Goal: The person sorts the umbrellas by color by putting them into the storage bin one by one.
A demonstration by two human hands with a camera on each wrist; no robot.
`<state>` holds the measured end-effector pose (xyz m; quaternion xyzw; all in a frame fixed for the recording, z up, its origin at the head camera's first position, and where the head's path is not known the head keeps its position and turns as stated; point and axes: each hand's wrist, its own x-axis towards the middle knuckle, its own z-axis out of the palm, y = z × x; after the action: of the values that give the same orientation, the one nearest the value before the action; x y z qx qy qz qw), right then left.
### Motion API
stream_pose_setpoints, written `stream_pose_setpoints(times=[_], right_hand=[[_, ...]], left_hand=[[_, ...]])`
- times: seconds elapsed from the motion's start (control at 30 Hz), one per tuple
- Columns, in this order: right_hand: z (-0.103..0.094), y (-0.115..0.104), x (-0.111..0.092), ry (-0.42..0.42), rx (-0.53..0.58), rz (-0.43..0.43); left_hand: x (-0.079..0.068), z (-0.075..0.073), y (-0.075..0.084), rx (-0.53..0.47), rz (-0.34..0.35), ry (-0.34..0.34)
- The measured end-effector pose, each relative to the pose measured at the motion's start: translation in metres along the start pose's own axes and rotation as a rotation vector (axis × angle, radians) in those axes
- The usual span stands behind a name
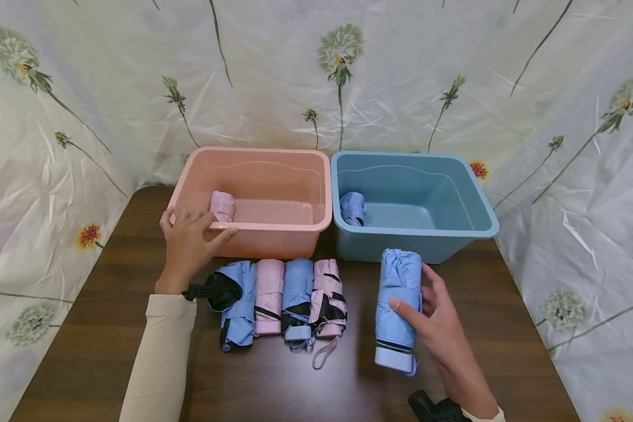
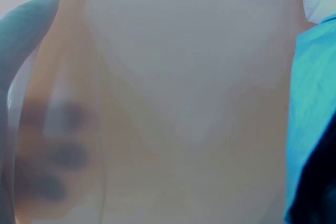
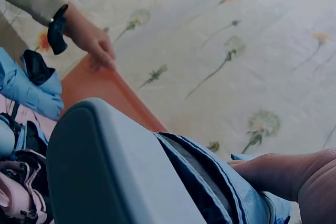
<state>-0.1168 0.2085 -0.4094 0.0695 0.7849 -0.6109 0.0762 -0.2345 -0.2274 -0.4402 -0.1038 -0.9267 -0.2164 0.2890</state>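
Observation:
My right hand [image 1: 445,328] grips a folded blue umbrella [image 1: 398,305], its thumb across the front. The umbrella stands nearly lengthwise before the blue bin, flat handle end toward me; that end looms large in the right wrist view [image 3: 121,166]. At the left, my other hand [image 1: 190,237] holds the front rim of the pink bin [image 1: 264,240], fingers over the edge and thumb outside. Its fingertips show dimly through the wall in the left wrist view. Inside the pink bin lies a pink umbrella [image 1: 223,205]; a blue umbrella [image 1: 352,208] lies in the blue bin [image 1: 417,240].
Several folded umbrellas lie side by side in front of the pink bin: a blue one [image 1: 242,325], a pink one [image 1: 269,287], another blue one [image 1: 298,281] and another pink one [image 1: 326,278]. A flowered curtain [image 1: 274,76] hangs behind the dark wooden table [image 1: 274,387].

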Motion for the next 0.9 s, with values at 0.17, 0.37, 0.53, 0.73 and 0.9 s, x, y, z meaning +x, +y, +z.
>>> stream_pose_setpoints(times=[0.17, 0.37, 0.53, 0.73, 0.9], right_hand=[[-0.003, -0.007, -0.003, -0.012, -0.001, -0.006], [-0.007, -0.014, -0.004, -0.005, -0.010, -0.029], [-0.015, -0.017, -0.005, 0.022, 0.010, -0.069], [-0.025, -0.023, -0.001, 0.041, 0.046, -0.142], [-0.033, -0.032, 0.008, 0.055, 0.038, -0.169]], left_hand=[[0.000, 0.000, -0.001, 0.000, 0.000, 0.000], [0.000, 0.001, -0.001, 0.005, 0.003, 0.007], [0.001, 0.001, -0.001, 0.006, 0.008, 0.007], [0.001, 0.001, -0.001, 0.007, 0.006, 0.005], [0.000, 0.001, -0.002, 0.008, -0.001, 0.000]])
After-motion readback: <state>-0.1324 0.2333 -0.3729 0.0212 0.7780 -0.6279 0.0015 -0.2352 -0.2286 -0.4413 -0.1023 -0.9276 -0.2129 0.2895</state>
